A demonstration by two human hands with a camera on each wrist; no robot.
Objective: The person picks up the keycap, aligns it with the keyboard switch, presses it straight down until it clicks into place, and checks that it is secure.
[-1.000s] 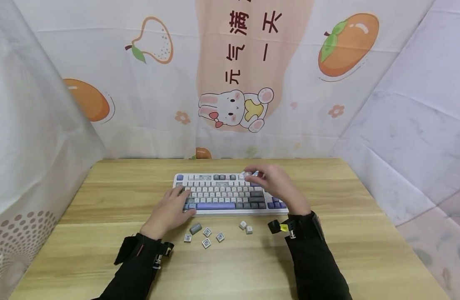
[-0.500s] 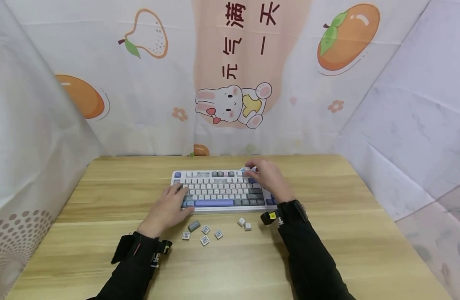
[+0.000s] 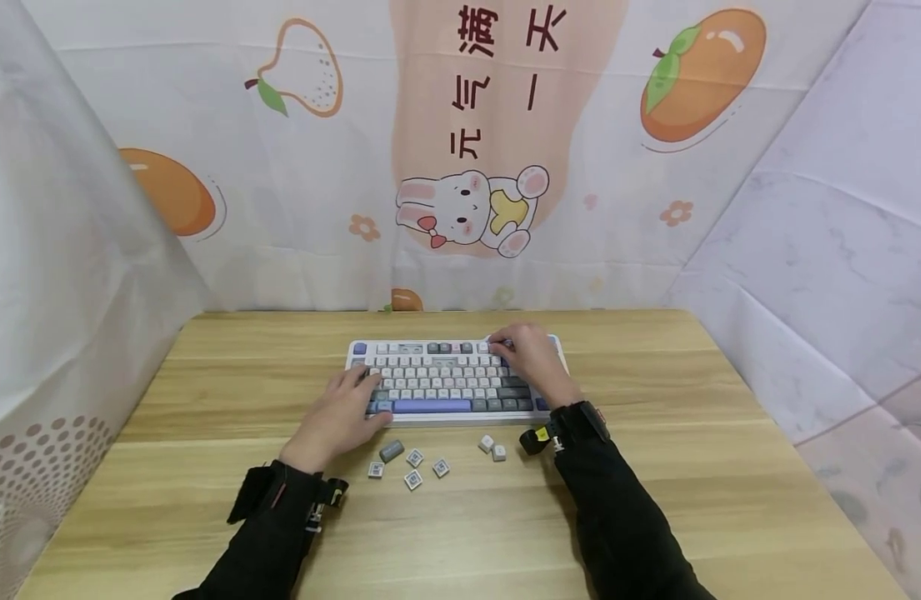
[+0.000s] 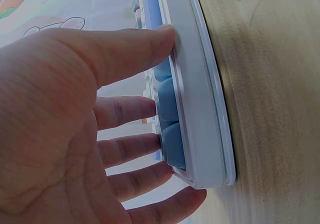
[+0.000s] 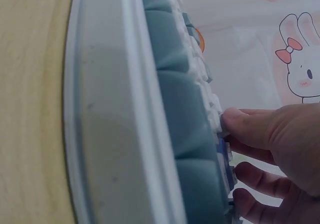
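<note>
A white mechanical keyboard [image 3: 460, 422] with white, grey and purple keycaps lies on the wooden table. My left hand [image 3: 338, 419] rests on its left end. In the left wrist view the thumb touches the front edge, and the other fingers lie nearly straight over the keys. At the upper right of the keyboard, my right hand [image 3: 533, 360] pinches a small keycap between thumb and forefinger. The right wrist view shows that hand [image 5: 295, 149] low against the key rows; its fingers partly cover the keycap, and how it sits on the keyboard is hidden.
In front of the keyboard lie a long grey keycap [image 3: 392, 451] and several small upturned keycaps [image 3: 413, 479]. Two white keycaps [image 3: 493, 447] lie to their right. Behind the table [image 3: 640, 467] hangs a printed curtain [image 3: 310, 208].
My right hand has come down and slightly left, bringing its pinching fingers onto the keyboard's upper right keys. The left hand stays in place; the loose keycaps have not moved.
</note>
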